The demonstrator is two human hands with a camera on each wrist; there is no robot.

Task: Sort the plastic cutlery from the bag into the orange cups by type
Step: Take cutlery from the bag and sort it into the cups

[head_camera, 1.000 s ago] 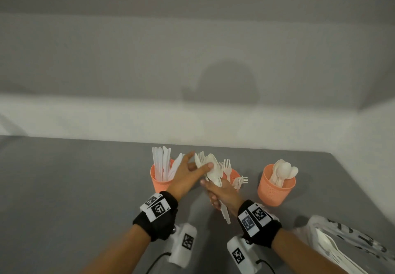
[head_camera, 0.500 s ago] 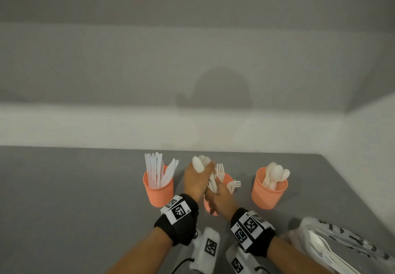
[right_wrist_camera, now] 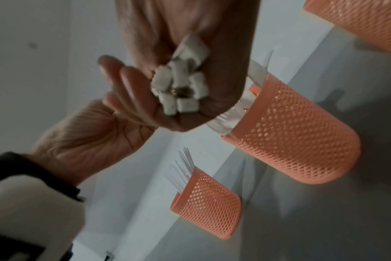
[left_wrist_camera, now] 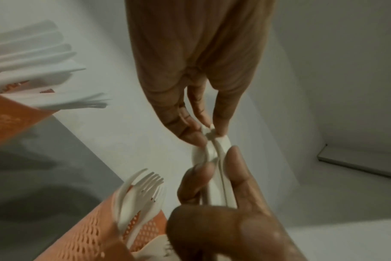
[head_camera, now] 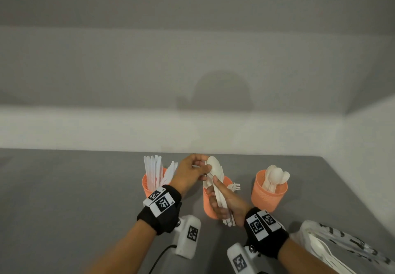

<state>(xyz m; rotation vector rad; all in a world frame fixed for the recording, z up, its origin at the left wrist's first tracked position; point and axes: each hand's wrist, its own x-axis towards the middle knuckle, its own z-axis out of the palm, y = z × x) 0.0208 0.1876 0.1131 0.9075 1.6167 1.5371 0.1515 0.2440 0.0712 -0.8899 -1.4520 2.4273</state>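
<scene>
Three orange mesh cups stand in a row: the left cup (head_camera: 152,188) holds knives, the middle cup (head_camera: 210,207) forks, the right cup (head_camera: 268,196) spoons. My right hand (head_camera: 213,192) grips a bundle of white cutlery (head_camera: 222,205) upright in front of the middle cup. The bundle's handle ends (right_wrist_camera: 181,84) stick out below the fist of my right hand (right_wrist_camera: 223,79). My left hand (head_camera: 205,167) pinches the bowl of a spoon (head_camera: 214,164) at the top of that bundle. In the left wrist view, my left hand (left_wrist_camera: 209,134) pinches the spoon (left_wrist_camera: 203,151) between its fingertips.
The printed plastic bag (head_camera: 342,250) with more white cutlery lies at the lower right, near the table's right edge. A pale wall runs behind the cups. Bare grey table (head_camera: 64,199) spreads to the left.
My left hand moved right from the knife cup to the top of the bundle and now pinches a spoon there. The right hand keeps hold of the bundle.
</scene>
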